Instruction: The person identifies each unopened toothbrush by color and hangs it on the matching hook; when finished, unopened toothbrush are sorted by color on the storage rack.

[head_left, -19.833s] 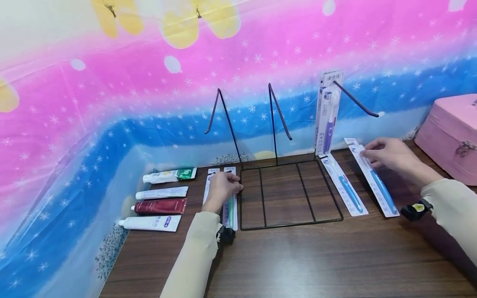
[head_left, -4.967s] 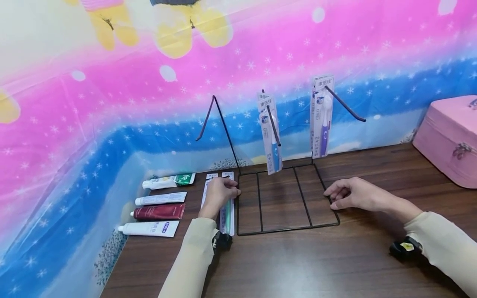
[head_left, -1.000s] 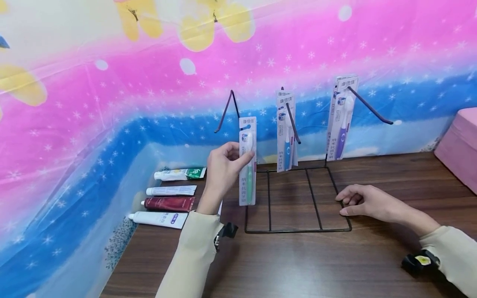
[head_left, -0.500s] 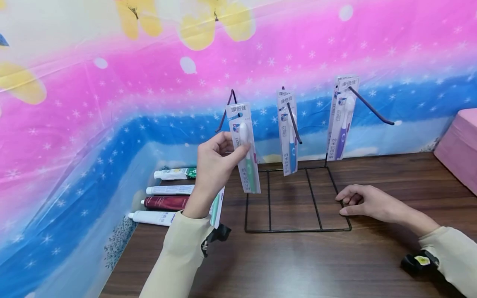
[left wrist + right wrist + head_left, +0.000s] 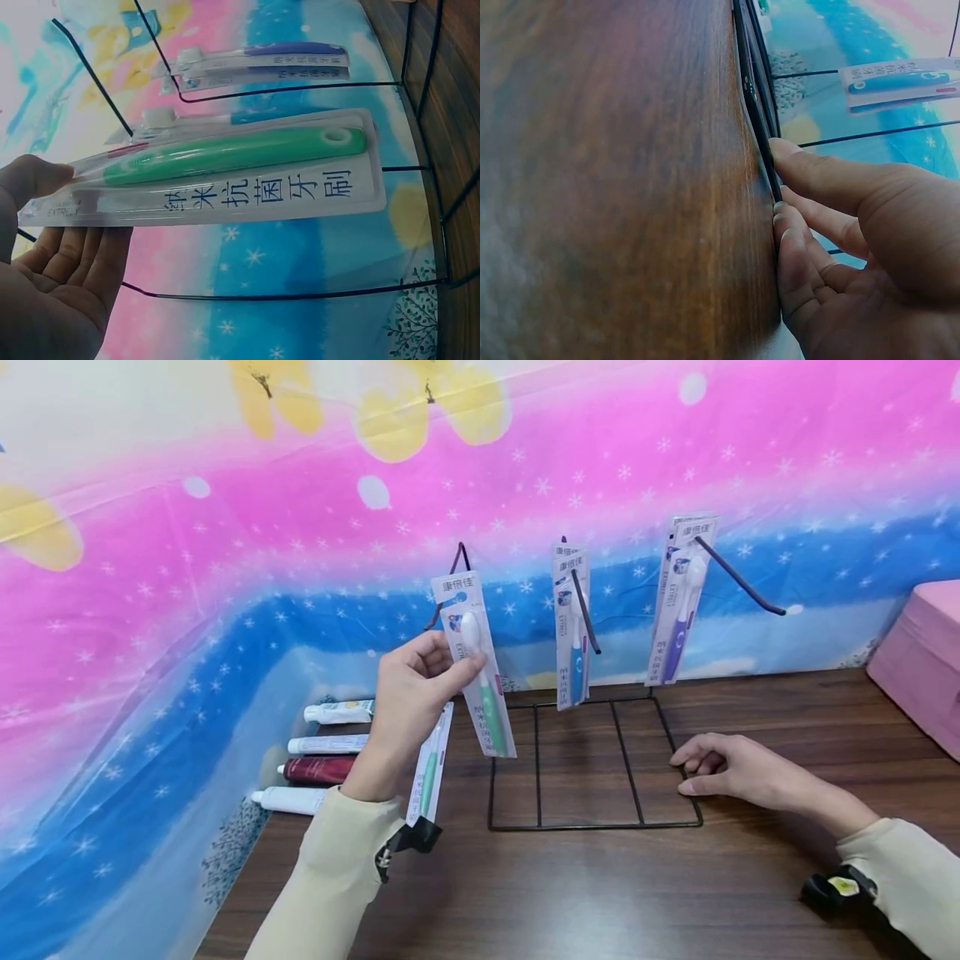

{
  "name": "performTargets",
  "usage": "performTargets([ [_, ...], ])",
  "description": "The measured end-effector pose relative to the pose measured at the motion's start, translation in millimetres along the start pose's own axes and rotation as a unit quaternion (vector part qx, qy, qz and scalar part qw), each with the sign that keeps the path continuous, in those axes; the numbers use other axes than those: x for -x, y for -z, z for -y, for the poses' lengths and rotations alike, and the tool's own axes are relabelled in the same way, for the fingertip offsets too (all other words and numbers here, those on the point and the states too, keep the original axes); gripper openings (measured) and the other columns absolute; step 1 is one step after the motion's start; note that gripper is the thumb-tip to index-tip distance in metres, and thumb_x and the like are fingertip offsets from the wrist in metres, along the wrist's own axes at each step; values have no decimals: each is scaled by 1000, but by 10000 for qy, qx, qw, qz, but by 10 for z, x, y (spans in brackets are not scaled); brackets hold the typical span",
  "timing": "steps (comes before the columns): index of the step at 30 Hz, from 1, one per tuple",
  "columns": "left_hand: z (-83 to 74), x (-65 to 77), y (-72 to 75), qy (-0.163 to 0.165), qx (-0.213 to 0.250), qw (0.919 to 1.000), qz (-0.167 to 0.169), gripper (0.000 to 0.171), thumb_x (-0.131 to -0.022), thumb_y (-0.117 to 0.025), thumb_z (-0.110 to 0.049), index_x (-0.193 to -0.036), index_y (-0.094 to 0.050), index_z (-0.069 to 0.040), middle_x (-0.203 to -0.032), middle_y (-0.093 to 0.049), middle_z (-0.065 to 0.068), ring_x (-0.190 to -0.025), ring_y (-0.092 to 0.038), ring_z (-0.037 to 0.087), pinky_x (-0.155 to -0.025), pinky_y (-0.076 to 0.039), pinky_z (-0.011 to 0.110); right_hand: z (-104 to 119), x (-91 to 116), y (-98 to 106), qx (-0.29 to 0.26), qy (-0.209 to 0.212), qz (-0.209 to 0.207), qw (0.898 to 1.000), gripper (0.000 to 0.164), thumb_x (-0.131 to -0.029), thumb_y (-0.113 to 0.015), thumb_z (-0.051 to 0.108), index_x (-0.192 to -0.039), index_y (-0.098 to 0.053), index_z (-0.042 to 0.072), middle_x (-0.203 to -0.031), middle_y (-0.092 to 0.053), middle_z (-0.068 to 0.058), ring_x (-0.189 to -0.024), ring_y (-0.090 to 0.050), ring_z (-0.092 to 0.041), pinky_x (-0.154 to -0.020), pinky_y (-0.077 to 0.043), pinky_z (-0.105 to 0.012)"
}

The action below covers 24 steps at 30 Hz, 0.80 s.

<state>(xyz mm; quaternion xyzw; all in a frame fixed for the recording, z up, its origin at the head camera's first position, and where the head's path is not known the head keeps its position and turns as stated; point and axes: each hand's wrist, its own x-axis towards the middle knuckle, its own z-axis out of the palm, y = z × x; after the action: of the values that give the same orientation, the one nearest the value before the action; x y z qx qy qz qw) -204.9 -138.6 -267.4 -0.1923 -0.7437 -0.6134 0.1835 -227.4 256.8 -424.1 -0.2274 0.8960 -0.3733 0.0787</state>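
My left hand (image 5: pixel 412 702) pinches a packaged green toothbrush (image 5: pixel 489 718) between thumb and fingers, held tilted off the table. Its card top overlaps the left hook (image 5: pixel 460 558) of the black wire display rack (image 5: pixel 588 827); whether the hook enters the card's hole, I cannot tell. Low on the rack's right side, my right hand (image 5: pixel 738 768) grips the base wire, thumb and fingers around it in the right wrist view. Packaged blue toothbrushes (image 5: pixel 574 668) hang from the middle hook, purple ones (image 5: pixel 678 639) from the right hook. Another packaged green toothbrush (image 5: pixel 430 777) lies left of the rack.
Several toothpaste tubes, among them a dark red one (image 5: pixel 318 769), lie at the table's left, partly behind my left forearm. A pink case (image 5: pixel 918 660) stands at the back right. A patterned cloth (image 5: pixel 345 552) backs the table (image 5: pixel 600 893).
Two blue toothbrushes went from the table to the middle hook. My left hand lifted a green toothbrush, then moved it leftward and tilted it at the left hook. My right hand took the rack's base.
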Motion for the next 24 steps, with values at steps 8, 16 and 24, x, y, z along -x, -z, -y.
performTargets([
  [8,79,-26,35,-21,105,9999,65,19,-84,-77,-16,-92,-68,0,-83,-70,10,-73,-65,18,-65,-52,28,31,2,16,57,121,-27,9999,39,-85,-75,37,-114,-65,13,-94,-62,1,-82,-57,-14,-69,-48,-28],
  [16,196,-126,84,462,301,9984,114,26,-83,-79,-23,-96,-69,-3,-90,-72,9,-82,-67,18,-72,-52,29,4,-7,9,86,21,-78,9999,37,-84,-76,36,-113,-66,15,-95,-62,1,-83,-58,-14,-70,-48,-28],
  [24,285,-291,75,817,434,9954,243,35,-82,-80,-22,-110,-69,-4,-97,-72,9,-92,-68,20,-80,-52,32,11,-2,-3,46,63,-33,10000,38,-85,-75,35,-115,-65,13,-97,-62,1,-85,-57,-14,-70,-48,-28],
])
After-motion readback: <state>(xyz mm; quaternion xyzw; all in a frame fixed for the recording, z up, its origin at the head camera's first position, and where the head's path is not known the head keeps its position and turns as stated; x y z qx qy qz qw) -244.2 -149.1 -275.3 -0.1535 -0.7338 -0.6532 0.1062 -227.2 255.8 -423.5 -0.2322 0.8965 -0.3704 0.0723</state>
